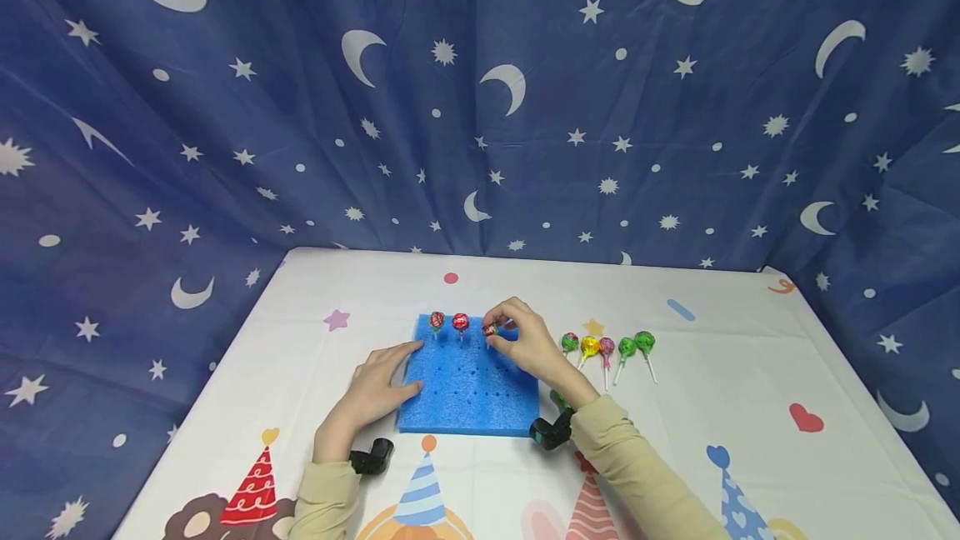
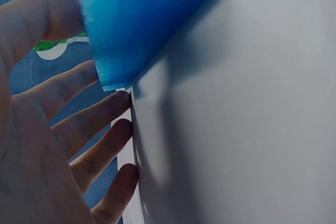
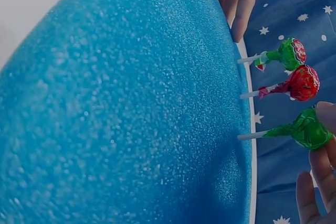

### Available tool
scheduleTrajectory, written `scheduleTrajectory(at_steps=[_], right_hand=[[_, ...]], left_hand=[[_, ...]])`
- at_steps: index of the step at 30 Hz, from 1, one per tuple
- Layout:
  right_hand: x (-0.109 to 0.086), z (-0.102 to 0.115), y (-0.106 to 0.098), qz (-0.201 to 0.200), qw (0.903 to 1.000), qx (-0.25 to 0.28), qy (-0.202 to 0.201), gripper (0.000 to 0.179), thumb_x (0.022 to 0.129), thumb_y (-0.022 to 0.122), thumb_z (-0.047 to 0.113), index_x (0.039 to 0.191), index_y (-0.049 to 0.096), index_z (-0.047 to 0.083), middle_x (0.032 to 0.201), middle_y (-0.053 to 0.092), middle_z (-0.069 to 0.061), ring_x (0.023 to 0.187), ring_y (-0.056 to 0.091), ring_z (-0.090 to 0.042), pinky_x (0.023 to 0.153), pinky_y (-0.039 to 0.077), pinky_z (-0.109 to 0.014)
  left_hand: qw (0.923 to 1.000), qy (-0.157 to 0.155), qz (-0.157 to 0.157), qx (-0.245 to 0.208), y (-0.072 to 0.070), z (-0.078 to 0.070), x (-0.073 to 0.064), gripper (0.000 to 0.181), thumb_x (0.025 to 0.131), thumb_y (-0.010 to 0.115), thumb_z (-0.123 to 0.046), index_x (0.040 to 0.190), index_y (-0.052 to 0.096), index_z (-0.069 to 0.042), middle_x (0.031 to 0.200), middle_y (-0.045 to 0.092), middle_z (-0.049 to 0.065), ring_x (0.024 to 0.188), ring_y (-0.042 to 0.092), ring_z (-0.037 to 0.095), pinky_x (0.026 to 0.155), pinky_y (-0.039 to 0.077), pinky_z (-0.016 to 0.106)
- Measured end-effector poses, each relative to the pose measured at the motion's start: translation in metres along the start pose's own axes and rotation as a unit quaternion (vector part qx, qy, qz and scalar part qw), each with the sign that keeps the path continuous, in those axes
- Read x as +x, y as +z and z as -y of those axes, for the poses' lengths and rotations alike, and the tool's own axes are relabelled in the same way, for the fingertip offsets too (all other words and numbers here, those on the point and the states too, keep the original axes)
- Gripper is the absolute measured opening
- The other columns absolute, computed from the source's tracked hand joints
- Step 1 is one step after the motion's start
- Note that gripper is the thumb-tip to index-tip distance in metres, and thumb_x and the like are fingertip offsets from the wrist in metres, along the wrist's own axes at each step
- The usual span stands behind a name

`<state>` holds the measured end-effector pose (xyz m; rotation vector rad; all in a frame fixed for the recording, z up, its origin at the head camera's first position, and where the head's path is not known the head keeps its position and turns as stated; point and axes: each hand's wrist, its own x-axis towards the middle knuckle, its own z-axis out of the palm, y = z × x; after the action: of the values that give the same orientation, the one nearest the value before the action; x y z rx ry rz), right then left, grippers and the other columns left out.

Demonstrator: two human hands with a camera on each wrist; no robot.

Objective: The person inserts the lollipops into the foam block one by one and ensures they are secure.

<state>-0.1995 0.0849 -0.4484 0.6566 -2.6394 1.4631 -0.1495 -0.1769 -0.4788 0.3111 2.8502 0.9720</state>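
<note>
A blue foam board (image 1: pixel 468 413) with rows of small holes lies on the table. Along its far edge two lollipops stand upright, one red and green (image 1: pixel 437 321) and one red (image 1: pixel 461 322). My right hand (image 1: pixel 531 346) pinches a third lollipop (image 3: pixel 310 129), wrapped in green and red, between thumb and fingertips. Its white stick meets the foam in line with the other two. At the board's left edge my left hand (image 1: pixel 372 386) rests with fingers spread, thumb near the front and fingertips against the side.
Right of the board, several lollipops lie in a row: one green and red (image 1: pixel 570 342), one yellow (image 1: pixel 590 347), one pink (image 1: pixel 606 347) and green ones (image 1: pixel 644 342). Another green lollipop (image 1: pixel 558 398) is partly hidden by the right wrist. A starry blue curtain (image 1: pixel 480 123) hangs behind the table.
</note>
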Motion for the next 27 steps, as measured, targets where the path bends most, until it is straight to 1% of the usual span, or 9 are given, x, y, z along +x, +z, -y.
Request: scheduleTrajectory(at_steps=[4, 11, 14, 20, 22, 27], right_hand=[[0.000, 0.000, -0.001, 0.003, 1.0000, 0.001, -0.003, 0.022, 0.082, 0.071, 0.001, 0.101, 0.066, 0.011, 0.103, 0.061, -0.007, 0.099, 0.059, -0.033, 0.090, 0.051, -0.049], [-0.003, -0.004, -0.005, 0.009, 1.0000, 0.000, -0.003, 0.033, 0.083, 0.070, 0.003, 0.113, 0.062, 0.012, 0.112, 0.063, -0.005, 0.102, 0.060, -0.025, 0.090, 0.051, -0.047], [-0.006, -0.006, -0.008, 0.012, 0.9999, -0.003, -0.003, 0.036, 0.083, 0.070, 0.003, 0.117, 0.061, 0.012, 0.115, 0.063, -0.006, 0.104, 0.060, -0.026, 0.092, 0.050, -0.047], [-0.015, -0.013, -0.017, 0.023, 0.9996, -0.015, 0.008, 0.034, 0.084, 0.070, 0.003, 0.116, 0.062, 0.009, 0.114, 0.063, -0.013, 0.105, 0.059, -0.030, 0.093, 0.049, -0.050], [-0.019, -0.015, -0.021, 0.024, 0.9995, -0.018, 0.012, 0.033, 0.083, 0.070, 0.003, 0.115, 0.063, 0.009, 0.114, 0.063, -0.013, 0.105, 0.059, -0.030, 0.092, 0.049, -0.050], [-0.031, -0.020, -0.032, 0.029, 0.9992, -0.026, 0.003, 0.031, 0.083, 0.070, 0.002, 0.114, 0.063, 0.006, 0.111, 0.064, -0.014, 0.102, 0.060, -0.031, 0.089, 0.049, -0.050]], left_hand=[[1.0000, 0.000, -0.001, 0.000, -0.001, 0.000, -0.001, 0.062, 0.087, 0.064, -0.027, 0.144, 0.044, -0.017, 0.150, 0.044, 0.012, 0.138, 0.034, 0.037, 0.106, 0.027, 0.063], [1.0000, -0.003, 0.002, -0.005, -0.001, -0.001, -0.001, 0.063, 0.087, 0.064, -0.027, 0.145, 0.043, -0.017, 0.150, 0.043, 0.012, 0.138, 0.033, 0.037, 0.107, 0.026, 0.063], [1.0000, -0.004, 0.002, -0.005, -0.001, -0.001, -0.001, 0.062, 0.087, 0.063, -0.027, 0.145, 0.043, -0.016, 0.150, 0.043, 0.012, 0.138, 0.033, 0.037, 0.107, 0.026, 0.063], [1.0000, -0.007, 0.004, -0.006, -0.001, -0.003, -0.002, 0.062, 0.087, 0.064, -0.027, 0.145, 0.043, -0.016, 0.150, 0.043, 0.013, 0.138, 0.032, 0.037, 0.107, 0.025, 0.063], [1.0000, -0.007, 0.004, -0.006, -0.002, -0.003, -0.002, 0.062, 0.088, 0.064, -0.027, 0.145, 0.044, -0.016, 0.150, 0.043, 0.013, 0.138, 0.032, 0.037, 0.107, 0.025, 0.063], [1.0000, -0.005, 0.004, -0.006, -0.003, -0.003, -0.002, 0.061, 0.088, 0.064, -0.027, 0.145, 0.044, -0.017, 0.150, 0.043, 0.012, 0.138, 0.032, 0.037, 0.107, 0.025, 0.063]])
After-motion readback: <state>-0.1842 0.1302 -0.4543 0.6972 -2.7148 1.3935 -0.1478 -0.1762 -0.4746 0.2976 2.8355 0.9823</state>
